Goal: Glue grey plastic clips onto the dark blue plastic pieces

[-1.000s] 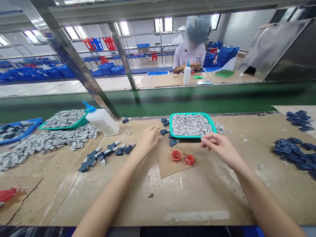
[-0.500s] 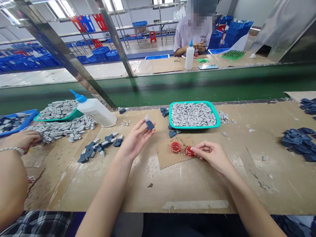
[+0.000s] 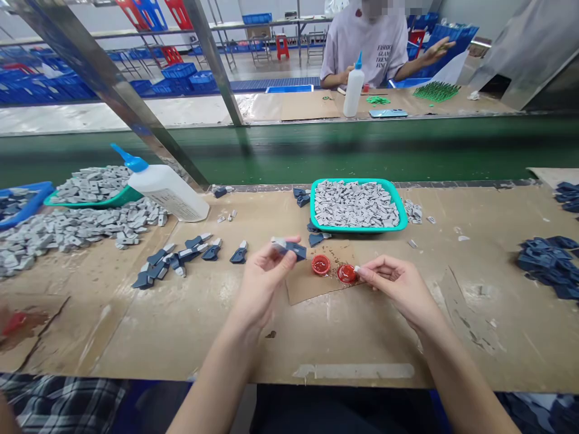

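My left hand [image 3: 265, 280] grips a dark blue plastic part with a light grey end [image 3: 295, 249], just left of two small red cups. The fingers of my right hand [image 3: 395, 280] pinch a small light grey piece [image 3: 357, 270] at the edge of the right red cup [image 3: 346, 275]. Wet, glossy contents show in that cup and in the left red cup [image 3: 321, 266]. Both cups stand on a stained cardboard piece [image 3: 301, 293]. Several joined blue-and-grey parts [image 3: 174, 259] lie left of my left hand, with a separate one [image 3: 239, 252] closer to it.
Behind the cups sits a teal tray [image 3: 357, 229] heaped with small grey pieces. Dark blue parts [image 3: 549, 262] are piled at right. A white bottle [image 3: 169, 191] leans at left near grey pieces [image 3: 90, 226]. A person [image 3: 366, 45] sits across the green belt [image 3: 280, 150].
My left hand has turned and moved towards the cups with the blue-and-grey part. My right hand has shifted slightly from the right cup. The neighbour's hand has left the grey pile.
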